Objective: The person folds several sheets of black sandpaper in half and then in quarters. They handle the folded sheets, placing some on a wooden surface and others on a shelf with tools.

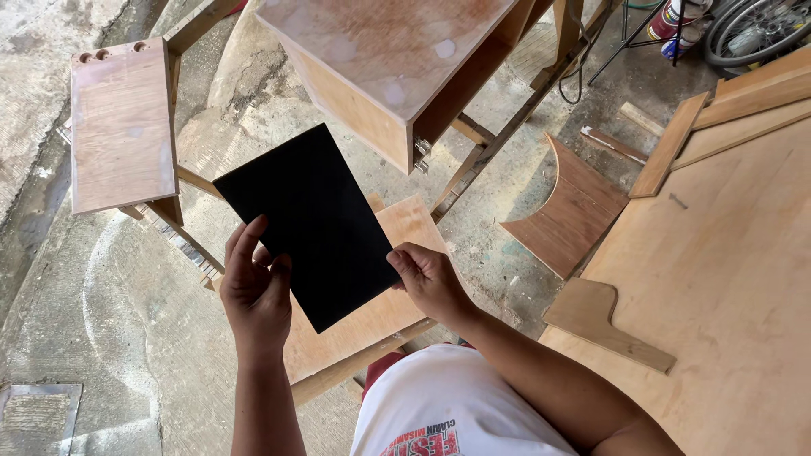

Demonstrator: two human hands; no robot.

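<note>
A flat black rectangular sheet (312,221) is held up in front of me, tilted, between both hands. My left hand (256,291) grips its lower left edge with fingers behind and thumb on the front. My right hand (429,277) pinches the lower right edge. Below the sheet lies a plywood panel (384,317) on a wooden frame.
A plywood box (380,59) stands ahead on wooden legs. A small plywood board (121,127) with holes sits at the left. A large plywood sheet (718,295) with offcuts fills the right. A curved wood piece (570,211) lies on the concrete floor (110,338).
</note>
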